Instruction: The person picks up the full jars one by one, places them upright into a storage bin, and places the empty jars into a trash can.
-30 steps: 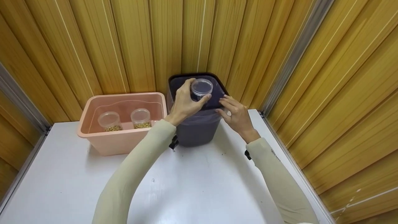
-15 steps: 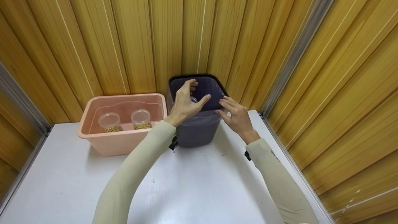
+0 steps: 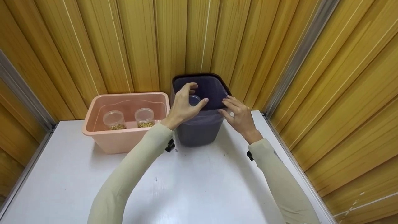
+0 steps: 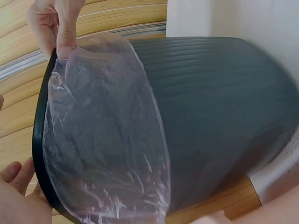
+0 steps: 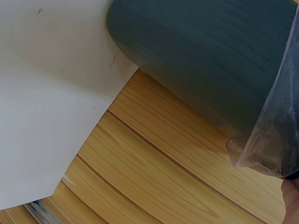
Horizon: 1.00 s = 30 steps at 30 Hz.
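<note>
Over the mouth of a dark trash bin (image 3: pixel 199 135), my left hand (image 3: pixel 182 109) is spread, thumb apart from the fingers and nothing held between them. Just beyond its thumb, a clear round jar (image 3: pixel 195 99) shows inside the bin, partly hidden by the hand. A thin, see-through bin liner (image 4: pixel 107 130) is folded down over the bin's dark rim (image 4: pixel 39 135). My right hand (image 3: pixel 240 118) pinches the liner at the right side of the rim; the left wrist view shows its thumb (image 4: pixel 67 39) pressing the plastic from outside.
Left of the bin stands a pink plastic tub (image 3: pixel 119 141). Two clear lidded jars, a left jar (image 3: pixel 113 119) and a right jar (image 3: pixel 144 117), stand in it with yellowish grains at the bottom. Wood-look panels (image 3: pixel 140 46) wall the white table (image 3: pixel 192 186) at the back and sides.
My left hand held the jar over the bin a second ago; it has let go, and the jar has dropped inside. My right hand has kept its grip. The view has shifted slightly.
</note>
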Motion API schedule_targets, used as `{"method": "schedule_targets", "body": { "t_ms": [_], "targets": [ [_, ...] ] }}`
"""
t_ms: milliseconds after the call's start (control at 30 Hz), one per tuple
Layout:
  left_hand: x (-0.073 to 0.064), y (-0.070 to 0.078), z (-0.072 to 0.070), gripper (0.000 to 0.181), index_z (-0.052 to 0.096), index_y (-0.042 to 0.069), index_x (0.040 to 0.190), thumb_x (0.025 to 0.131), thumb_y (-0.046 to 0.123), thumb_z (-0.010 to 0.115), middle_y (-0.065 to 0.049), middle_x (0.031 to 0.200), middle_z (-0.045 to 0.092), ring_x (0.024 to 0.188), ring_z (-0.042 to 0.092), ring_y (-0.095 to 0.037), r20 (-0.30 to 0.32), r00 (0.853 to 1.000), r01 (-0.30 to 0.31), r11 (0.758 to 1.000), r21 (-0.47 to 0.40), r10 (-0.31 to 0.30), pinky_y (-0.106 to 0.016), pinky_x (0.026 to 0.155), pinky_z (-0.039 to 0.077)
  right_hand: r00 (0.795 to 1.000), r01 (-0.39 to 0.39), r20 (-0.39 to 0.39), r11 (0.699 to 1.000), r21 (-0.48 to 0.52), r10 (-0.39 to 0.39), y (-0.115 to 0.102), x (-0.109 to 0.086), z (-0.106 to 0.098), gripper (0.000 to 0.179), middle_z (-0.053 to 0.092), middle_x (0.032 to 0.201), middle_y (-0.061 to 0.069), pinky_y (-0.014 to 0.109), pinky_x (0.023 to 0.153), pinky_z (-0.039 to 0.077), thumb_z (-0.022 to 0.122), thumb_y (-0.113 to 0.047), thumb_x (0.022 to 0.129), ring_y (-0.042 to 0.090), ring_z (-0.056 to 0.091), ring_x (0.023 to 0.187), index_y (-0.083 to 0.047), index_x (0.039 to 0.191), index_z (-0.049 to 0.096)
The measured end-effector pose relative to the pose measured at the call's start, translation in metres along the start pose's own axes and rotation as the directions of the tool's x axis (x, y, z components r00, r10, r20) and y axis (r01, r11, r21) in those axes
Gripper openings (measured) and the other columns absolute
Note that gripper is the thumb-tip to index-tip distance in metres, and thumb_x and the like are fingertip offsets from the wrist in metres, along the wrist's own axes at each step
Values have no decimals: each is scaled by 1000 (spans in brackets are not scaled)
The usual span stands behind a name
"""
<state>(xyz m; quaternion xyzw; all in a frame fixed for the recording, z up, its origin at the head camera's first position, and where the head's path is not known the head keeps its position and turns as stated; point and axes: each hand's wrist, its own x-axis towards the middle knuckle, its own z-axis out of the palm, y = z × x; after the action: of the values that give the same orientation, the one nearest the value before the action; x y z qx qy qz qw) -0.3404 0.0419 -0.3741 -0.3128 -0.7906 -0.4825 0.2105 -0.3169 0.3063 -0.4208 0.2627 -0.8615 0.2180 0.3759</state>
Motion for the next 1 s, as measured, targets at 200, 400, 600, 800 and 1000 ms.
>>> {"method": "schedule_targets", "body": {
  "t_ms": [200,400,600,800,1000],
  "targets": [
    [-12,-9,-16,65,57,-2,141,93,34,81,-18,138,66,124,68,-34,-14,1000,6,1000,28,-6,-40,108,56,1000,-13,17,1000,22,12,4,1,1,40,75,133,15,52,110,55,79,-27,99,35,65,136,0,129,75],
    [-30,-22,-38,65,59,-5,139,92,36,81,-22,136,67,122,66,-38,-19,1000,-7,996,89,8,-48,107,54,997,-11,81,1000,2,11,8,-2,-3,47,68,144,16,52,113,53,74,-28,103,34,56,146,1,139,69],
    [-48,-35,-60,69,55,-1,146,97,43,75,-20,146,60,139,54,-42,110,986,107,980,170,-127,-57,120,40,994,-51,95,999,17,49,15,-8,-11,53,59,156,12,53,117,49,76,-25,102,32,46,154,-2,147,63],
    [-70,-45,-79,67,55,9,149,97,46,76,-13,143,63,135,57,-40,103,976,153,943,295,-191,-60,115,42,996,-51,72,999,14,50,20,-20,-16,63,49,165,12,56,116,48,78,-25,100,33,38,159,-4,155,55],
    [-94,-56,-100,69,58,3,146,94,43,80,-19,144,64,135,57,-43,79,984,125,928,351,-162,-61,114,43,998,-51,24,999,-11,51,25,-38,-22,68,45,168,12,57,117,46,81,-23,98,36,39,157,-4,156,53]
  ]
}}
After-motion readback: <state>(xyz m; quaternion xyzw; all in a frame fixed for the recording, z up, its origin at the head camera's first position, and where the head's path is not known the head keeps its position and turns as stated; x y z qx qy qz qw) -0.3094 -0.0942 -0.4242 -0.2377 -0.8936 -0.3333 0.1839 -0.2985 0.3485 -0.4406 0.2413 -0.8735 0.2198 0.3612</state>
